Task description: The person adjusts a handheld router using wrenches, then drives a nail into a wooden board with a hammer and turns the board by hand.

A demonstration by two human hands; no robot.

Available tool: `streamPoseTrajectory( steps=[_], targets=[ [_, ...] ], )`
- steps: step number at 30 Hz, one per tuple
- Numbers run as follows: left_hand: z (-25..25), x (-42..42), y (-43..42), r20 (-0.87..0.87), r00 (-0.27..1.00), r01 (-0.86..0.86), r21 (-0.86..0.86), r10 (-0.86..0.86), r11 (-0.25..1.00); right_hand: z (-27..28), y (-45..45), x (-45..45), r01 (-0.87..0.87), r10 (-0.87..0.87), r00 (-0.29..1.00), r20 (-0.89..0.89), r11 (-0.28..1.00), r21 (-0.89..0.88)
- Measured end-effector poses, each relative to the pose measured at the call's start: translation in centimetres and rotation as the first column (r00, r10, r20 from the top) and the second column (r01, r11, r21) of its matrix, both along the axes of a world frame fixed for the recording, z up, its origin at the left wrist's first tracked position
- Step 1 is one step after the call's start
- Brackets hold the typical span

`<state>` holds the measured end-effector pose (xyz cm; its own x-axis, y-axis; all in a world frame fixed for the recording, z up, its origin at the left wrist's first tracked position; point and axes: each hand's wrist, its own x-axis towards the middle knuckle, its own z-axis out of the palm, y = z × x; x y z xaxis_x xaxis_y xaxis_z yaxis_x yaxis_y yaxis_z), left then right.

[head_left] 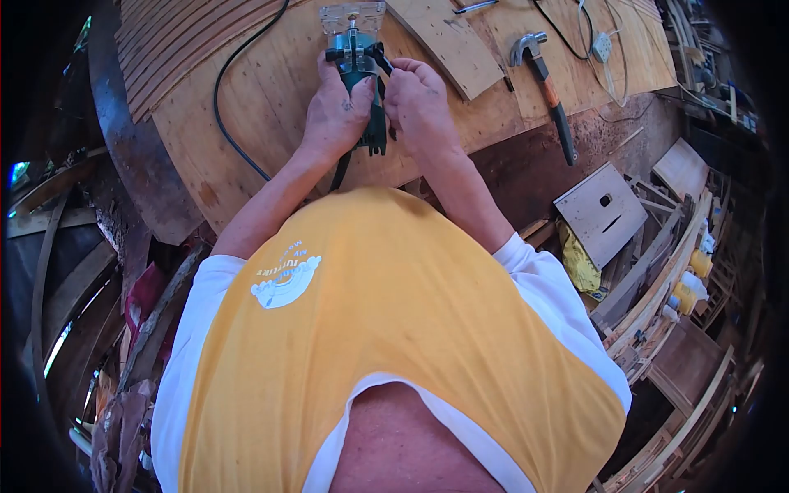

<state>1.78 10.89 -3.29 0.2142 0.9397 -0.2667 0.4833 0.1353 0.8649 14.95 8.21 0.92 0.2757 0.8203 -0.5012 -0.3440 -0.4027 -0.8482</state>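
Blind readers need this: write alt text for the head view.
A person's left hand holds a green power tool on a wooden workbench; the right hand pinches a black piece at its side. A claw hammer lies farther right.

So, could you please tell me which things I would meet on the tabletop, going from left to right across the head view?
Row of wooden strips, green power tool, flat wooden board, claw hammer, white socket block.
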Motion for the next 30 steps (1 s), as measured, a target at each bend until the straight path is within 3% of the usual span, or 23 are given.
streamPoseTrajectory(
  steps=[2, 9, 12, 14, 16, 17, 18, 19, 20, 21, 23, 26, 30],
  targets=[
    [-0.7, -0.1, 0.0, -0.019, 1.000, 0.016, 0.066, -0.015, 0.998, 1.4, 0.1, 0.2, 0.016, -0.020, 0.995, -0.101, 0.999, -0.036],
    [-0.4, 0.0, -0.2, -0.012, 1.000, 0.011, 0.035, -0.010, 0.999, 2.0, 1.6, 3.5, -0.170, 0.128, 0.927, -0.352, 0.981, -0.092],
    [0.6, -0.2, 0.4, 0.006, 1.000, 0.018, -0.014, -0.018, 1.000, 2.3, 1.7, 3.6, -0.209, 0.175, 0.935, -0.310, 0.975, -0.080],
    [0.3, -0.9, 0.7, 0.040, 0.999, 0.020, 0.016, -0.021, 1.000, 2.6, 0.8, 2.9, -0.097, 0.077, 0.955, -0.288, 0.994, -0.057],
    [-2.0, -1.7, 1.4, 0.318, 0.948, -0.011, -0.082, 0.036, 0.997, 2.5, -0.1, 2.7, -0.041, 0.030, 0.961, -0.276, 0.999, -0.031],
    [-3.2, -2.0, 1.7, 0.447, 0.892, -0.010, -0.136, 0.070, 0.991, 2.4, -0.5, 2.7, -0.053, 0.052, 0.971, -0.234, 0.999, 0.002],
    [-1.5, -2.0, 1.6, 0.531, 0.821, -0.041, -0.310, 0.208, 0.950, 2.2, -1.0, 2.6, -0.065, 0.070, 0.979, -0.192, 0.997, 0.031],
    [-1.4, -2.3, 1.8, 0.594, 0.775, 0.023, -0.369, 0.217, 0.929, 1.8, -1.4, 2.6, -0.077, 0.085, 0.985, -0.150, 0.995, 0.057],
    [-1.4, -2.5, 2.1, 0.651, 0.723, 0.091, -0.420, 0.230, 0.903, 0.5, -1.9, 2.6, -0.123, 0.123, 0.992, 0.010, 0.987, 0.104],
    [-1.3, -2.8, 2.5, 0.704, 0.667, 0.165, -0.460, 0.245, 0.873, -0.5, -2.3, 2.4, -0.194, 0.116, 0.939, 0.323, 0.956, 0.222],
    [-0.3, -3.1, 2.9, 0.750, 0.581, 0.257, -0.537, 0.316, 0.804, -1.5, -3.3, 1.6, -0.401, -0.058, 0.582, 0.811, 0.847, 0.349],
    [1.4, -3.1, 3.4, 0.774, 0.505, 0.332, -0.582, 0.381, 0.742, -0.9, -4.0, 1.1, -0.431, 0.017, 0.484, 0.875, 0.875, 0.222],
    [-0.1, -2.3, 4.4, 0.702, 0.654, 0.321, -0.595, 0.282, 0.737, -2.2, -4.3, 1.1, -0.437, -0.003, 0.339, 0.941, 0.885, 0.161]
  ],
)
